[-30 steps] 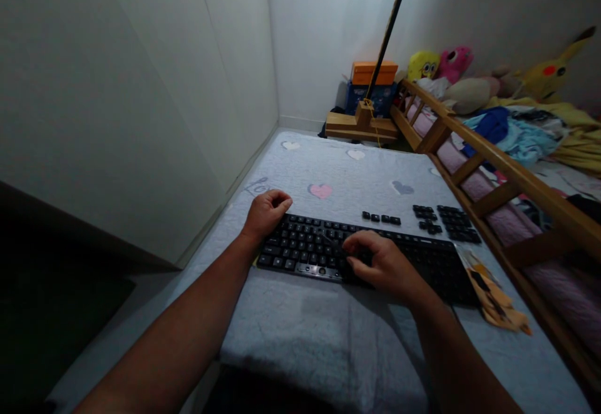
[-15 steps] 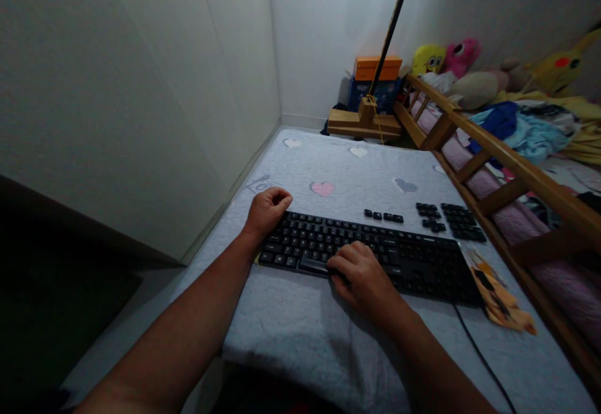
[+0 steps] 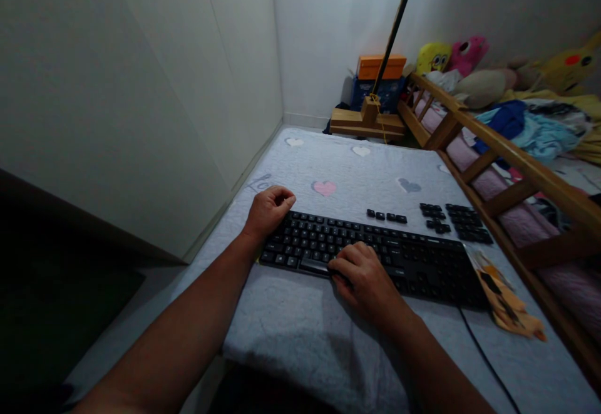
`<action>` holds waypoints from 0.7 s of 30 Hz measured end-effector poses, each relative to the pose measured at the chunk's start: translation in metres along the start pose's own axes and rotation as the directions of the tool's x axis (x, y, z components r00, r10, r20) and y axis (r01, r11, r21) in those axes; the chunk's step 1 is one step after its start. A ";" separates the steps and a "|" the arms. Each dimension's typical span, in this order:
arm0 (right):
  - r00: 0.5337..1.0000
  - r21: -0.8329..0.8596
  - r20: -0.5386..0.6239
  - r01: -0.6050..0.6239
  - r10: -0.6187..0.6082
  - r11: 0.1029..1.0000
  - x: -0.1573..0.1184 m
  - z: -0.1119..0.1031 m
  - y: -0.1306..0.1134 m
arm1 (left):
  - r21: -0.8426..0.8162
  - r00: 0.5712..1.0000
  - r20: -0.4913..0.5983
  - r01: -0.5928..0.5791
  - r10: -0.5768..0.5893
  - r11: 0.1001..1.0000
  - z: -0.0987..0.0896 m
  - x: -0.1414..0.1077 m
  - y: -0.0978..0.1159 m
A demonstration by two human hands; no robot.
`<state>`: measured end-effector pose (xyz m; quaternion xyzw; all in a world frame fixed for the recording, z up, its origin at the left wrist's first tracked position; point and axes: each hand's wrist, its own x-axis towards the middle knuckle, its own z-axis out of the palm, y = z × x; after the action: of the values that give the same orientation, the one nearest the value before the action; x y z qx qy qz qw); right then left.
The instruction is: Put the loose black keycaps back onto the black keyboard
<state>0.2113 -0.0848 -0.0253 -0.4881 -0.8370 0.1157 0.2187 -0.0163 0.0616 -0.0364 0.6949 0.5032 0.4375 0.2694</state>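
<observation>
Rests closed left hand (image 3: 269, 209) near bench's (image 3: 282, 314) left edge; touches keyboard's (image 3: 404, 257) space bar (image 3: 313, 265) with right hand (image 3: 361, 277) in unclear grip.

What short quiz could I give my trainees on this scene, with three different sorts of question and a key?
1. Which hand is at the spacebar of the black keyboard?
2. True or false: loose keycaps lie past the keyboard's far edge, on the side away from the person.
3. Fill in the blank: the printed heart nearest the left hand is coloured ____.

Key:
1. The right hand; its fingers are at the bar.
2. True.
3. Pink.
</observation>
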 end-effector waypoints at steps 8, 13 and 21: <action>1.000 0.025 -0.015 0.010 -0.010 1.000 -0.001 -0.001 0.003 | 0.056 0.936 0.290 -0.223 0.198 0.973 -0.010 -0.010 0.029; 1.000 0.035 -0.028 0.011 -0.010 0.999 -0.003 0.001 0.006 | 0.101 0.868 0.462 -0.255 0.182 0.962 -0.017 -0.012 0.034; 1.000 0.051 -0.023 -0.007 0.008 0.999 -0.002 0.001 0.003 | 0.145 0.801 0.568 -0.324 0.189 0.935 -0.011 -0.024 0.029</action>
<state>0.2141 -0.0854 -0.0279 -0.4870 -0.8293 0.1319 0.2403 -0.0149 0.0280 -0.0159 0.8791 0.3543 0.1915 0.2550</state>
